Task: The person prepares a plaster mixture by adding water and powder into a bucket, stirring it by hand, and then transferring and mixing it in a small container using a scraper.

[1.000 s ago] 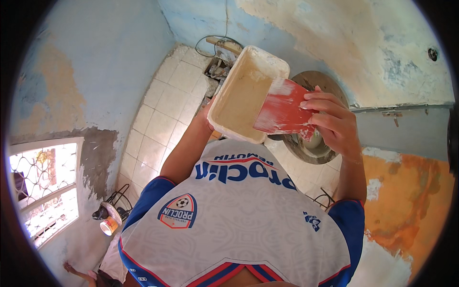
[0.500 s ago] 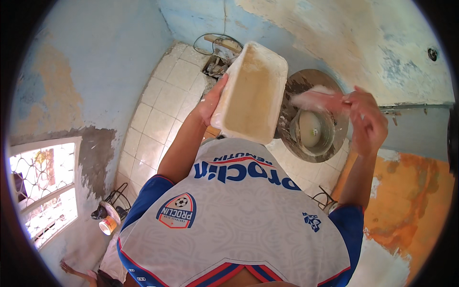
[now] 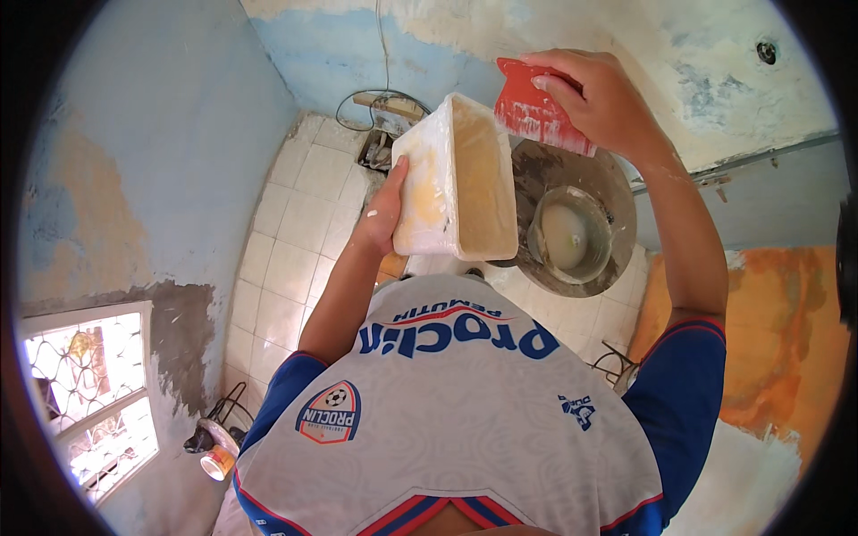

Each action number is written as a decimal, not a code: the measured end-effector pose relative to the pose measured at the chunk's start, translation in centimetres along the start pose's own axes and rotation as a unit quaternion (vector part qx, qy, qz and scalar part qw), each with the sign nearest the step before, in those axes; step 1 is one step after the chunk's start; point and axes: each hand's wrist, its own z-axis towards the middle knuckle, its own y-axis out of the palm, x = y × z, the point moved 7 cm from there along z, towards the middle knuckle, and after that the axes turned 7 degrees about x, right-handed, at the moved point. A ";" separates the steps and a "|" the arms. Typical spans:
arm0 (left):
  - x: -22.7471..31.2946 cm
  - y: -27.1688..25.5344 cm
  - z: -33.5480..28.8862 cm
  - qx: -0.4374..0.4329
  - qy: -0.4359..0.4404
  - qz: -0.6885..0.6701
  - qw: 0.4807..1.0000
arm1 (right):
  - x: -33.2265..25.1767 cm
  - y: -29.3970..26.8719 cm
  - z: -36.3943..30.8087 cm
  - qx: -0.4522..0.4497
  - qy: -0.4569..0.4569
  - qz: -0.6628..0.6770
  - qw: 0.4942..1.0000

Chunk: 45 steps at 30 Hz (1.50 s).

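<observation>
My left hand (image 3: 384,207) grips the outer side of a white rectangular tub (image 3: 427,192), smeared with pale paste and tilted so its opening faces right. A thin pale coating covers its inner walls. Up by the far wall, my right hand (image 3: 599,98) is closed on a red putty scraper (image 3: 536,107) with white paste along its broad edge. The scraper is just past the tub's upper right corner. Beneath it, a round tub (image 3: 572,241) of cloudy liquid stands on a round brown surface (image 3: 572,284). A small pale-green spot shows in the liquid.
A patchy blue and cream wall (image 3: 626,27) rises ahead. Pale tiles (image 3: 286,214) cover the floor, with a black cable (image 3: 357,112) by the wall. Left is a window with a grille (image 3: 89,366); an orange-and-white cup (image 3: 217,462) is near it. An orange-painted surface (image 3: 769,339) stands right.
My right hand has lifted the scraper from above the round tub up toward the far wall. My left hand has tipped the rectangular tub, so more of its outer side shows.
</observation>
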 end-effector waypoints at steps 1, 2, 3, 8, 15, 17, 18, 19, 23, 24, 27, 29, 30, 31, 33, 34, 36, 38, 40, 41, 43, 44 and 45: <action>0.1 0.0 -0.1 -0.007 0.003 0.001 1.000 | 0.1 0.2 0.2 -0.004 0.005 -0.002 1.000; 0.0 0.0 -0.3 -0.013 0.006 -0.001 1.000 | 0.4 0.6 0.3 -0.011 0.010 -0.003 1.000; 0.0 0.0 -0.4 -0.011 0.011 -0.003 1.000 | 0.5 0.9 0.3 -0.018 0.015 -0.003 1.000; 0.6 -0.3 -1.6 0.046 0.030 0.020 0.998 | 0.3 1.9 0.1 -0.013 -0.010 -0.027 0.999; 2.1 -0.3 -2.7 0.074 0.078 0.070 0.992 | -0.2 2.7 0.2 -0.014 -0.017 -0.002 1.000; 2.3 -0.3 -2.7 0.071 0.094 0.083 0.990 | -0.4 2.9 -0.1 -0.021 -0.012 -0.010 1.000; 2.4 -0.6 -2.6 0.079 0.098 0.094 0.988 | -0.5 3.1 -0.3 -0.026 -0.010 -0.014 1.000; 2.5 -1.0 -2.4 0.087 0.103 0.106 0.985 | -0.8 3.2 -0.4 -0.037 -0.007 -0.012 0.999; 1.8 -2.2 -1.5 0.088 0.111 0.117 0.983 | -1.5 3.7 -0.8 -0.061 -0.018 -0.011 0.998; 1.8 -2.1 -1.5 0.083 0.113 0.113 0.984 | -1.5 3.7 -0.7 -0.060 -0.027 -0.013 0.998; 1.8 -1.8 -1.6 0.074 0.113 0.104 0.985 | -1.4 4.0 -0.8 -0.087 -0.030 -0.025 0.995; 1.7 -1.9 -1.6 0.073 0.105 0.103 0.986 | -1.1 3.9 -0.7 -0.081 0.012 -0.010 0.997; 1.7 -1.9 -1.6 0.070 0.102 0.102 0.987 | -0.9 3.9 -0.6 -0.078 0.032 -0.002 0.996; 1.7 -1.9 -1.6 0.066 0.099 0.101 0.988 | -0.8 4.0 -0.6 -0.076 0.032 -0.001 0.997; 1.7 -1.9 -1.7 0.062 0.096 0.099 0.988 | -0.5 4.1 -0.8 -0.072 0.033 0.001 0.997; 1.6 -1.8 -1.8 0.063 0.097 0.097 0.989 | -0.3 4.2 -0.8 -0.078 0.050 0.003 0.996; 1.5 -2.0 -1.6 0.068 0.098 0.093 0.988 | 0.1 4.4 -0.9 -0.088 0.083 0.009 0.993; 1.5 -2.1 -1.5 0.076 0.099 0.090 0.988 | 0.6 4.9 -1.1 -0.115 0.103 0.015 0.988; 2.0 -1.8 -2.2 0.089 0.088 0.077 0.989 | 0.9 5.4 -1.5 -0.130 0.124 0.027 0.983; 2.2 -1.5 -2.5 0.096 0.083 0.070 0.989 | 0.7 5.5 -1.8 -0.134 0.136 0.036 0.981; 2.1 -2.0 -2.2 0.088 0.086 0.067 0.990 | 0.2 6.1 -2.5 -0.156 0.137 0.042 0.977; 2.1 -2.2 -2.0 0.084 0.087 0.067 0.990 | -0.1 6.6 -2.9 -0.174 0.128 0.038 0.976; 2.0 -2.3 -1.9 0.087 0.086 0.058 0.991 | -0.6 7.0 -3.3 -0.192 0.119 0.035 0.973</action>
